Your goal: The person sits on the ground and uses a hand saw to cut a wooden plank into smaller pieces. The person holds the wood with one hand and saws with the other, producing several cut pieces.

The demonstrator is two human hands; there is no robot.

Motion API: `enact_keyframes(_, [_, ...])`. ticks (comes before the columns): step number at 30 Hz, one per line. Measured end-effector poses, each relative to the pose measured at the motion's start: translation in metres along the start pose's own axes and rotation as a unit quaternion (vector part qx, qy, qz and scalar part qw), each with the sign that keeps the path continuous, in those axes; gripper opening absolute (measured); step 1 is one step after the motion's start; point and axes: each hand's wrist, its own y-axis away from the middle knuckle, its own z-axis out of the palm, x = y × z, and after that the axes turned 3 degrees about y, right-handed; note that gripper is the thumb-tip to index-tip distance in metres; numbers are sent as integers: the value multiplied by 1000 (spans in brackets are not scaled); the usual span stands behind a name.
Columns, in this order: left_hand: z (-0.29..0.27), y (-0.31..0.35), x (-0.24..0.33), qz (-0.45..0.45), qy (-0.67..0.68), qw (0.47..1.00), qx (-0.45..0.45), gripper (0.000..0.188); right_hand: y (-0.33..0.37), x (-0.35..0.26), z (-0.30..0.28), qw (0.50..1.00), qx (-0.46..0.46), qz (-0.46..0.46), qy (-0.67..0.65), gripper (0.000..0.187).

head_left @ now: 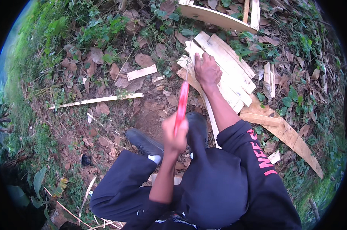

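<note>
My left hand (pixel 175 132) is closed round the red handle of a slim tool (pixel 183 97). The tool is smeared by motion; a thin shank runs up from the handle toward the planks, and its far end is too blurred to name. Ahead and to the right, my right hand (pixel 207 71) lies on a stack of pale wooden planks (pixel 231 71), laid side by side. Its fingers are curled, with the thumb along the left side near the planks' ragged ends. Whatever it pinches there is hidden. A curved board (pixel 292 138) shows from under the stack.
A wooden frame (pixel 219 18) stands at the far side. A short wood offcut (pixel 142 72) and a long thin strip (pixel 100 100) lie on the leafy ground to the left. Two small strips (pixel 269 80) lie at the right. My dark shoe (pixel 142 142) is close by.
</note>
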Motion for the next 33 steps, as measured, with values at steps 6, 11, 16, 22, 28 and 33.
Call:
enact_keyframes(6, [-10,28,4,10,71,997,7,24,-8,4,7,1000,22,-7,-9,49])
enact_keyframes(11, [7,-33,-2,-33,19,999,7,24,-10,-4,6,1000,3,-7,7,50])
enact_keyframes(16, [-6,28,16,-31,30,999,3,23,-12,6,6,1000,16,-18,17,50])
enact_keyframes(22, [10,-32,19,-35,-9,999,5,24,-5,-7,1,999,0,-33,40,48])
enact_keyframes(28, [-4,22,42,12,-19,1000,18,26,-2,-6,8,998,15,-22,52,50])
enact_keyframes(33, [-3,4,41,-10,-28,1000,1,24,-3,0,8,998,10,-19,53,50])
